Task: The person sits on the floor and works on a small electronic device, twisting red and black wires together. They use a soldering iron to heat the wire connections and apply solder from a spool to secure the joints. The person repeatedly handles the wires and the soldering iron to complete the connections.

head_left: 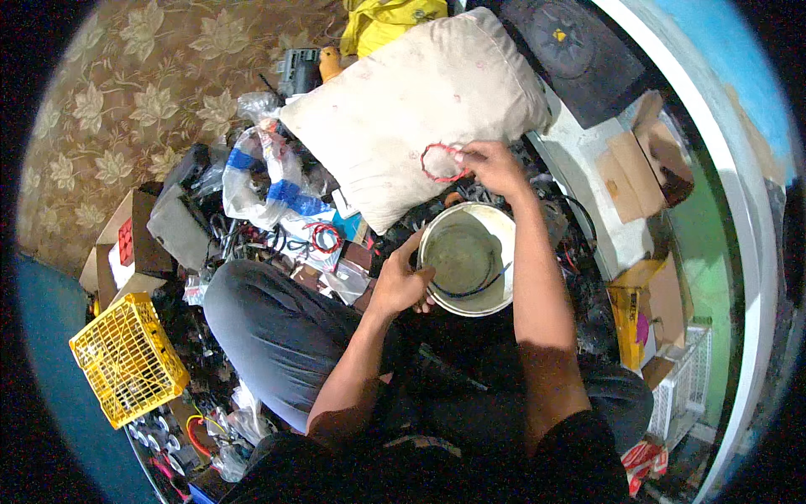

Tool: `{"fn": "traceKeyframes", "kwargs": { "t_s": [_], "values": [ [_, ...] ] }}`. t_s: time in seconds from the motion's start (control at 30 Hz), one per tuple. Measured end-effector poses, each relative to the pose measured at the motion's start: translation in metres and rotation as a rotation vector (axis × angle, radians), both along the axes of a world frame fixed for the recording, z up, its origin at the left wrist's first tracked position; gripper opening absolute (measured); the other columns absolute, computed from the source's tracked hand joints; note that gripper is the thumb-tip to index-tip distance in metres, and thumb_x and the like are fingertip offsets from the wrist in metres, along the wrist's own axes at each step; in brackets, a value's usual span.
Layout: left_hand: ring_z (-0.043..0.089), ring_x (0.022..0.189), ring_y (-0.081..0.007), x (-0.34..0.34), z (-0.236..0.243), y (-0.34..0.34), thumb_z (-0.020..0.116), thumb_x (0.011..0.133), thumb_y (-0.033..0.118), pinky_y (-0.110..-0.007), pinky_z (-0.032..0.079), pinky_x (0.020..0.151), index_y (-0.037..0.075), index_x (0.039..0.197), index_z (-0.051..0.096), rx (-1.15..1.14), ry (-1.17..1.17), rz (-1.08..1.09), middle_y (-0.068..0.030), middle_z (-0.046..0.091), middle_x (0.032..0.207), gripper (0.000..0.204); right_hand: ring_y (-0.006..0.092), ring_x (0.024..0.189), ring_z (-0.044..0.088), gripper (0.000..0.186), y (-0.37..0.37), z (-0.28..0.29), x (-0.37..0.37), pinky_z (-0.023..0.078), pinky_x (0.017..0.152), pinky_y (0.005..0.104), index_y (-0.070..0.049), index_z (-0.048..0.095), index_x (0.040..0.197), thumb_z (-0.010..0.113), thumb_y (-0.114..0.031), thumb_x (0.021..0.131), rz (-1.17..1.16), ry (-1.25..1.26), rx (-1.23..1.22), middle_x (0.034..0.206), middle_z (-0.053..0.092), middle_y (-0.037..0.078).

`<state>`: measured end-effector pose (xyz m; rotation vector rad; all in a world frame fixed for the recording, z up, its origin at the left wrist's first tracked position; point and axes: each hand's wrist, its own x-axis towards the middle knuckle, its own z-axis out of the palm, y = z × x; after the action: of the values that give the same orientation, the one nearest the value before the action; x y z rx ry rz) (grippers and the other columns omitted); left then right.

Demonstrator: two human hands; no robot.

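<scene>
Head view: red wire loop in a right-hand pinch, bucket braced by the left

Holding up a thin red wire loop [426, 173], ring-shaped, between thumb and fingertips of the right hand [495, 168], out past the far rim of a round off-white plastic bucket [501, 244]. Seen against the near part of a plump cream fabric pillow [420, 92]; cannot tell about contact with the cloth. Bracing the bucket at its left side with the left hand [401, 281], thumb over the rim and fingers along the outside. Note inside the bucket a thin dark curved cable [470, 294], low and toward the near side, apart from the loop.

Judged from the pose, at a step of handling one loop singly, raised clear of the bucket; impossible to tell the direction of travel. For any next move, probably calling for a light pinch, so as not to bend the ring, and a firm left hold against tipping. Also worth noting a second coil of red wire [313, 241], among small clear plastic packets [348, 284] left of the bucket, apart from both hands
</scene>
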<state>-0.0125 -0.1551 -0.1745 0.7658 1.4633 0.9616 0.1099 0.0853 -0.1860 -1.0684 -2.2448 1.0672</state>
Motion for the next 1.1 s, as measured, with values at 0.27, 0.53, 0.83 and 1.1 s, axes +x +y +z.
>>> {"fn": "traceKeyframes", "kwargs": {
  "t_s": [0.27,0.53,0.83,1.1],
  "values": [
    [0.063,0.050,-0.0158,0.041,-0.009,0.015,0.053,0.084,-0.006,-0.030,0.051,0.042,0.014,0.150,0.039,0.090,-0.074,-0.038,-0.0129,0.068,0.077,0.070,0.0153,0.085,0.064,0.023,-0.084,0.099,0.120,0.049,0.079,0.0304,0.001,0.072,0.101,0.071,-0.017,0.087,-0.177,0.044,-0.059,0.089,0.072,0.011],
    [0.064,0.112,-0.0305,0.101,-0.069,0.021,0.062,0.081,-0.001,-0.039,0.050,0.096,0.009,0.145,0.043,0.522,0.222,0.035,-0.0184,0.067,0.118,0.068,0.0317,0.108,0.063,0.041,-0.144,0.034,0.181,0.047,0.097,0.0411,-0.010,0.067,0.120,0.076,-0.022,0.082,-0.416,-0.199,-0.027,0.119,0.067,0.016],
    [0.068,0.102,-0.0387,0.086,-0.062,0.011,0.064,0.083,0.015,-0.044,0.053,0.089,0.011,0.144,0.045,0.243,0.102,-0.125,-0.0221,0.070,0.107,0.065,0.0359,0.129,0.051,0.062,-0.157,-0.014,0.216,0.040,0.108,0.0424,-0.008,0.050,0.139,0.074,-0.016,0.083,-0.533,-0.248,-0.067,0.138,0.055,0.021],
    [0.064,0.109,-0.0397,0.063,-0.091,-0.006,0.067,0.082,0.022,-0.046,0.051,0.092,0.009,0.139,0.048,0.103,0.477,-0.108,-0.0247,0.066,0.116,0.061,0.0315,0.121,0.058,0.063,-0.141,-0.079,0.215,0.045,0.103,0.0417,-0.001,0.052,0.135,0.070,-0.025,0.080,-0.209,-0.268,-0.322,0.132,0.060,0.019]
  ]
}}
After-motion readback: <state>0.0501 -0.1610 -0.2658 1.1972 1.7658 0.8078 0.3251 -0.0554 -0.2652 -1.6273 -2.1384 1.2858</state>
